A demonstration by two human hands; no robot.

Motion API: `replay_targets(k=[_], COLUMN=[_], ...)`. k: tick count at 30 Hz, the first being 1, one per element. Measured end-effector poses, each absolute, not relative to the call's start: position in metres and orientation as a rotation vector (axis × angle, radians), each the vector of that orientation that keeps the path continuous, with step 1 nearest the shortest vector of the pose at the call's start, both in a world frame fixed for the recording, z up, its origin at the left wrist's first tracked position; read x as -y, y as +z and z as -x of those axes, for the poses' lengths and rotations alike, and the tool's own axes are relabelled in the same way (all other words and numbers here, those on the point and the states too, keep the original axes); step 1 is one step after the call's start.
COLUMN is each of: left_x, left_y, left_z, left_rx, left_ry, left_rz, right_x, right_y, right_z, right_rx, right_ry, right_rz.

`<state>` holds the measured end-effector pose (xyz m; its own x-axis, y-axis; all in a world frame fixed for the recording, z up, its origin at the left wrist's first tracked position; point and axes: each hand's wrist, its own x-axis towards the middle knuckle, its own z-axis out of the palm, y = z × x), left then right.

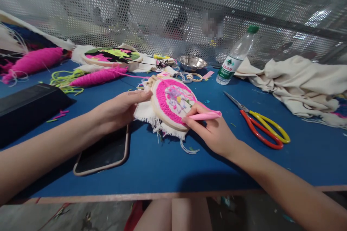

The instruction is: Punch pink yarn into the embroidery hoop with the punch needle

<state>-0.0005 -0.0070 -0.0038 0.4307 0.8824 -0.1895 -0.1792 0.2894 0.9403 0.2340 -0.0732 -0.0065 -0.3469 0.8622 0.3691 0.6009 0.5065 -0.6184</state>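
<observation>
My left hand [126, 106] grips the left rim of a round embroidery hoop [155, 106], thumb on top, and holds it tilted above the table. White cloth with frayed edges hangs out below the hoop. A bright pink looped ring surrounds a purple flower with a yellow centre. In my right hand [214, 133] is a pink punch needle [207, 115], pinched like a pen. Its tip is hidden behind my fingers at the hoop's lower right. A pink yarn skein [99, 76] lies behind my left hand, its strand running toward the hoop.
Red-and-yellow scissors [260, 124] lie right, near a plastic bottle [230, 57] and crumpled cream cloth [292, 75]. A phone [104, 151] lies under my left forearm, beside a black case [29, 108]. Behind are another hoop [111, 56], a metal bowl [192, 63] and a perforated metal screen [151, 11].
</observation>
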Motion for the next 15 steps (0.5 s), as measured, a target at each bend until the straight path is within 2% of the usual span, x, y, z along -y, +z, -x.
replay_targets(k=[8, 15], left_x=[0.023, 0.022], left_y=[-0.003, -0.012], left_z=[-0.005, -0.005], left_rx=[-0.825, -0.922], left_ry=[0.855, 0.869], left_rz=[-1.552, -1.699], right_x=[0.074, 0.076], right_y=[-0.012, -0.010], right_z=[-0.229, -0.231], right_rx=[2.080, 1.911], right_ry=[0.611, 0.485], right_rz=[1.092, 1.140])
